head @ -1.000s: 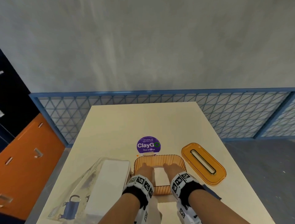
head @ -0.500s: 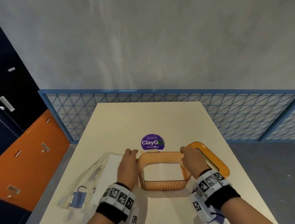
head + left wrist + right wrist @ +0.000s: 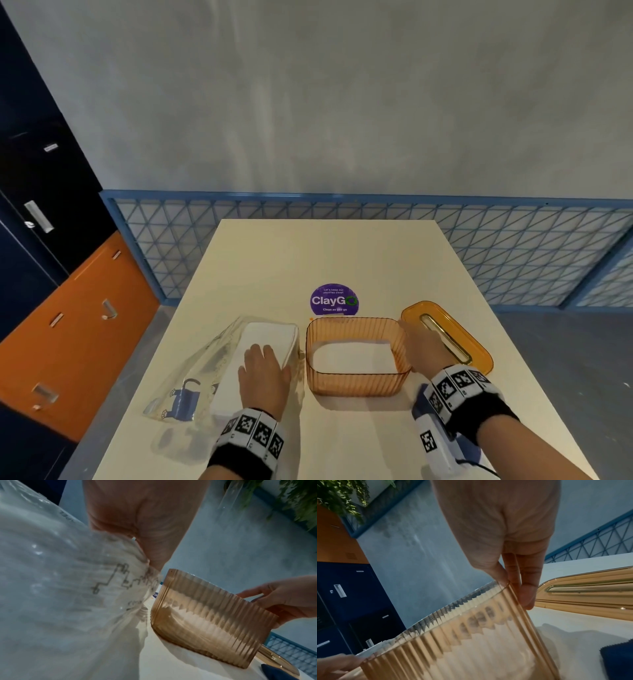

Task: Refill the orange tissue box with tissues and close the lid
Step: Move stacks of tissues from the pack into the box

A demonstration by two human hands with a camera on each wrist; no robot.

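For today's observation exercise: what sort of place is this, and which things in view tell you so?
Probably a shared office pantry or break area. The round purple ClayGo sticker on the cream table reads "Clean as you go", and navy and orange lockers line the wall beside it.

Black wristbands (image 3: 479,407), white tag-printed bands (image 3: 253,431), bare forearms

Grey wall (image 3: 342,96), blue lattice rail (image 3: 513,246), seemingly lockers (image 3: 41,178).

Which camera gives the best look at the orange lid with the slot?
The head view: the orange lid lies whole on the table, slot visible, right of the tissue box. The right wrist view shows part of it close up; the left wrist view catches only an edge.
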